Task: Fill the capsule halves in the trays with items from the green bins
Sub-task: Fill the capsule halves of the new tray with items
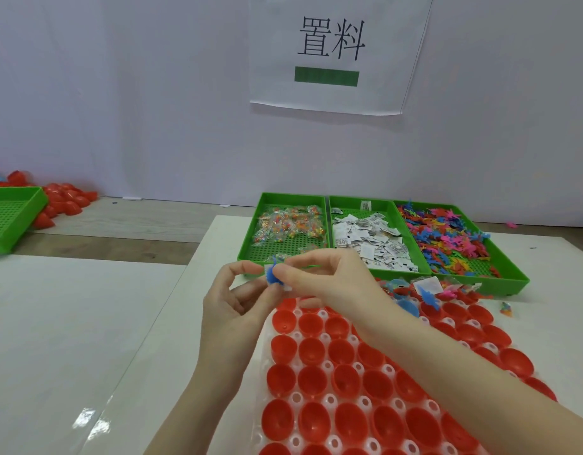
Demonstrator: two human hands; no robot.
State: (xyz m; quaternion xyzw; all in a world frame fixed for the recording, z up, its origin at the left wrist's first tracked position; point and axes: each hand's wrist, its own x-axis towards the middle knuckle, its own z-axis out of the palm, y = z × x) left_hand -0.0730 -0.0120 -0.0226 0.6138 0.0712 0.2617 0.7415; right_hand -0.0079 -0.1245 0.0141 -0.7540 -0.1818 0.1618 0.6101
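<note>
Both hands meet at centre frame, just above the far end of the tray [295, 397] of red capsule halves [311, 379] — the coming drop turns on that: empty cups lie directly below and toward the bottom of the frame from the fingertips, so the move is probably short and downward. Left hand [232, 300] and right hand [329, 277] both pinch a small bundle, a blue toy figure [272, 274] with what looks like a white paper slip against it; thumb and forefinger of each hand are closed narrow on it, other fingers loosely curled. The figure's long axis cannot be read, too small and partly hidden. Left hand is nearer the tray's left column, right forearm crosses over the middle rows. Three green bins [428, 257] sit in the upper right of centre, beyond the hands: clear packets of coloured bits on the left, white slips in the middle, coloured figures on the right. A few cups at the tray's far right already hold items — most cups look empty, so the task is early.
</note>
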